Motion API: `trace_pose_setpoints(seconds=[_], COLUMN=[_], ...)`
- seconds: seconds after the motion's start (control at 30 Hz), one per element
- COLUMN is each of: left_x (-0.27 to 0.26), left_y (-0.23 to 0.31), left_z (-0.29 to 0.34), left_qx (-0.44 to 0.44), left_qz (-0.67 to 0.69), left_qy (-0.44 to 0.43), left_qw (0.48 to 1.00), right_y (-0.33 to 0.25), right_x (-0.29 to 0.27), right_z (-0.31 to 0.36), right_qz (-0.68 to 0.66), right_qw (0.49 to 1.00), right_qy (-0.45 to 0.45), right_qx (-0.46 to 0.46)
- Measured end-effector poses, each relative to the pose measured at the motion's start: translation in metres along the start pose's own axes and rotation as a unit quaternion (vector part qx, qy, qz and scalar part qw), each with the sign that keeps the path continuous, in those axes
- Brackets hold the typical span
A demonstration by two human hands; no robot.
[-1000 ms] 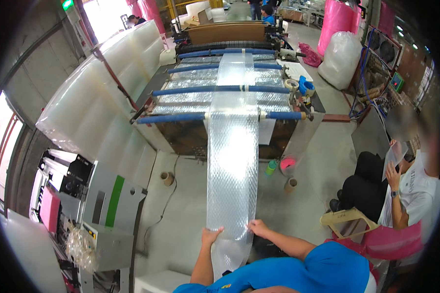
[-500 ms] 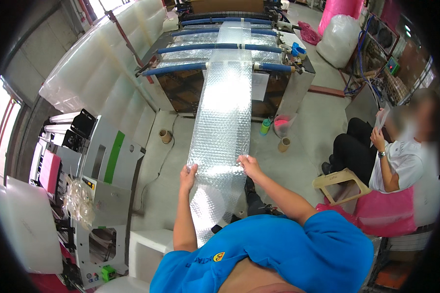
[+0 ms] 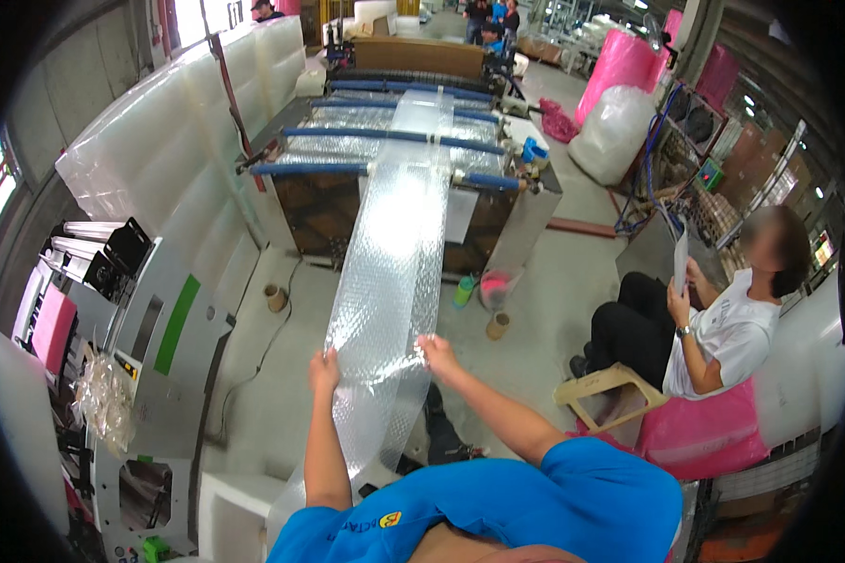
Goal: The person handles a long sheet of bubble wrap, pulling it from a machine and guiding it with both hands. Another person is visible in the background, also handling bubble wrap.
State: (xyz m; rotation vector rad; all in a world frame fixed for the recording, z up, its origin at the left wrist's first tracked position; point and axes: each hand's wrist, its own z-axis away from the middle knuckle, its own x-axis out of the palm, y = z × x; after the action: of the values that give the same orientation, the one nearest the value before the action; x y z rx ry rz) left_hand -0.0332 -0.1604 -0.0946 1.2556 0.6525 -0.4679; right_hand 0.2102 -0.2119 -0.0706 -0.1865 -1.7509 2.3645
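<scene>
A long strip of clear bubble wrap [image 3: 385,272] runs down toward me from a machine with blue rollers [image 3: 319,169]. My left hand [image 3: 325,370] is closed on the strip's left edge. At about the same height, my right hand [image 3: 437,356] pinches its right edge. Between the two hands the wrap is stretched across, with a crease showing. Below them it hangs loose toward my lap, and its lower end is partly hidden by my left arm and blue shirt.
On the right a seated person [image 3: 723,328] holds a sheet, near a wooden frame [image 3: 610,385]. A green bottle [image 3: 464,292], a bag with pink contents [image 3: 495,287] and cardboard tubes [image 3: 498,326] stand on the floor. A grey machine [image 3: 174,347] is at left, with large wrapped rolls [image 3: 174,141] behind.
My view has tilted up and turned right, showing more of the background. Both hands keep hold of the bubble wrap, whose loose lower part now trails further left.
</scene>
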Motion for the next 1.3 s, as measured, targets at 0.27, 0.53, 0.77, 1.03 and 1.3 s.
trace_pose_setpoints(seconds=[0.27,0.53,0.77,1.03,1.3], left_x=[0.012,0.037,0.070,0.101,0.138], left_y=[-0.002,-0.021,-0.031,0.027,0.079], left_z=[0.008,0.001,-0.004,-0.086,-0.168], left_qx=[-0.020,-0.023,-0.069,-0.058,-0.010], left_qz=[0.003,-0.038,-0.077,-0.060,-0.023], left_qy=[-0.013,-0.033,-0.054,-0.075,-0.031], left_qw=[1.000,0.998,0.993,0.994,0.999], right_y=[0.026,0.069,0.105,0.075,0.018], right_x=[-0.012,-0.024,-0.044,-0.061,-0.073], right_z=[-0.009,-0.036,-0.065,-0.152,-0.235], right_qz=[0.099,0.106,0.122,0.055,0.046], right_qw=[0.994,0.994,0.989,0.997,0.999], right_qy=[0.005,-0.005,-0.057,-0.022,-0.004], right_qx=[-0.044,0.025,0.057,0.049,0.016])
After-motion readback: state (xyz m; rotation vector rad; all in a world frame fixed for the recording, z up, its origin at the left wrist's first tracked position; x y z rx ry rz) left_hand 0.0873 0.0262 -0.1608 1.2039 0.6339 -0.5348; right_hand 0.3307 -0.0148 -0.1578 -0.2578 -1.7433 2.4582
